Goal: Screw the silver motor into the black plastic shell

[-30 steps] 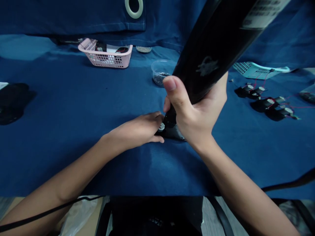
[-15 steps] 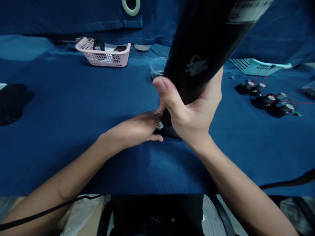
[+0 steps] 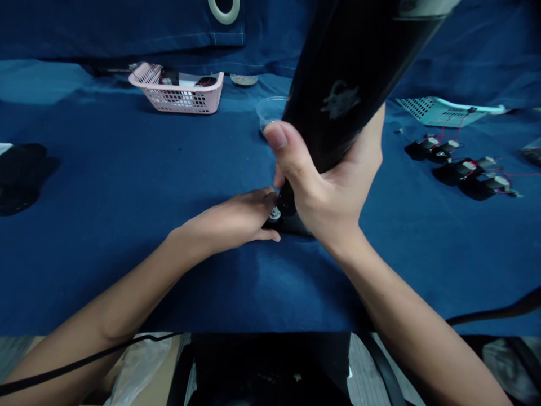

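My right hand is wrapped round a thick black electric screwdriver, which leans with its upper end to the right and toward the camera. Its narrow lower end meets a dark part lying on the blue cloth, and the very tip is hidden. From the left, my left hand grips that black part, thumb on the near side and fingers on the far side. A small round silvery piece shows on the part between fingers and screwdriver.
Behind the screwdriver stands a clear plastic tub. A pink basket with parts sits at the back left, a turquoise basket at the back right. Several wired motor assemblies lie on the right, and black pieces on the left.
The screwdriver's upper body has shifted slightly, its label sliding further out at the top. Both hands keep their hold in nearly the same place.
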`<move>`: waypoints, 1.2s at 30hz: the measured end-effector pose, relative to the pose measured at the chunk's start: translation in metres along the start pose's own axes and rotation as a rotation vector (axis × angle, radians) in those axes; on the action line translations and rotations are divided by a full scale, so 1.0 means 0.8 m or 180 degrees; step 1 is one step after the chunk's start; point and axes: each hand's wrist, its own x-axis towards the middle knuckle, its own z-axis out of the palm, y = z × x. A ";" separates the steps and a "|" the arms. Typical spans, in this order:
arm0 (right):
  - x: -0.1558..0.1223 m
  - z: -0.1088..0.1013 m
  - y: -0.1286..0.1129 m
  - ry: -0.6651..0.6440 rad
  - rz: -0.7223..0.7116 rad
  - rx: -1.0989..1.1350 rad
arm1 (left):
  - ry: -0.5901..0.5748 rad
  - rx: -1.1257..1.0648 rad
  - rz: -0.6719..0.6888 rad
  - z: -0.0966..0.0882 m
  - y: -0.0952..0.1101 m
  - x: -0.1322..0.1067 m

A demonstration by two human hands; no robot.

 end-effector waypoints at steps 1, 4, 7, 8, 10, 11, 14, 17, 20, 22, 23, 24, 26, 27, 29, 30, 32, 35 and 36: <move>0.000 0.000 0.000 0.0011 0.0007 -0.0017 | 0.0002 0.0002 0.0001 0.000 0.000 0.000; 0.000 -0.001 -0.002 -0.0026 0.0045 -0.0075 | 0.0017 0.0013 0.0023 0.000 -0.001 0.000; 0.001 -0.002 -0.002 -0.0089 0.0145 0.0008 | 0.0055 -0.0001 0.0063 0.001 -0.001 0.000; 0.001 -0.002 -0.001 -0.0080 0.0172 0.0044 | 0.0057 -0.0012 0.0064 0.002 -0.002 0.000; 0.001 -0.001 0.000 -0.0035 0.0189 0.0073 | 0.0048 -0.0035 0.0038 0.002 -0.002 0.000; 0.001 -0.001 0.001 -0.0009 0.0184 0.0068 | 0.0041 -0.0049 0.0025 0.002 -0.002 0.001; 0.000 -0.001 0.002 0.0014 0.0178 0.0035 | 0.0044 -0.0097 0.0005 0.003 -0.003 0.001; 0.000 -0.001 0.002 0.0022 0.0159 0.0001 | 0.0053 -0.0098 0.0030 0.003 -0.003 0.001; 0.001 0.000 0.002 0.0064 0.0087 -0.0019 | 0.0034 -0.0062 0.0034 0.001 -0.003 0.000; 0.001 0.000 0.002 0.0052 0.0088 -0.0038 | 0.0012 -0.0050 0.0002 0.001 -0.003 0.000; 0.000 0.000 0.002 0.0031 0.0100 -0.0041 | 0.0005 -0.0046 -0.0006 0.000 -0.003 0.000; 0.000 0.000 0.002 0.0012 0.0104 -0.0035 | 0.0000 -0.0039 -0.0003 0.000 -0.003 0.000; 0.000 0.000 0.002 -0.0036 0.0120 -0.0019 | 0.0016 -0.0020 0.0028 0.001 -0.004 0.000; 0.000 0.000 0.002 -0.0044 0.0106 -0.0019 | 0.0031 -0.0015 0.0046 0.001 -0.004 0.000; 0.000 0.000 0.003 -0.0039 0.0068 -0.0060 | 0.0056 -0.0028 0.0058 0.003 -0.005 0.000; 0.001 0.000 0.003 -0.0026 0.0052 -0.0090 | 0.0068 -0.0039 0.0065 0.003 -0.005 0.000; 0.001 0.001 0.003 0.0041 -0.0010 -0.0095 | 0.0065 -0.0046 0.0059 0.004 -0.006 0.001; 0.001 0.001 0.002 0.0070 -0.0057 -0.0060 | 0.0064 -0.0025 0.0049 0.005 -0.005 0.001; 0.001 0.001 0.002 0.0043 -0.0065 -0.0074 | 0.0077 -0.0026 0.0055 0.006 -0.005 0.001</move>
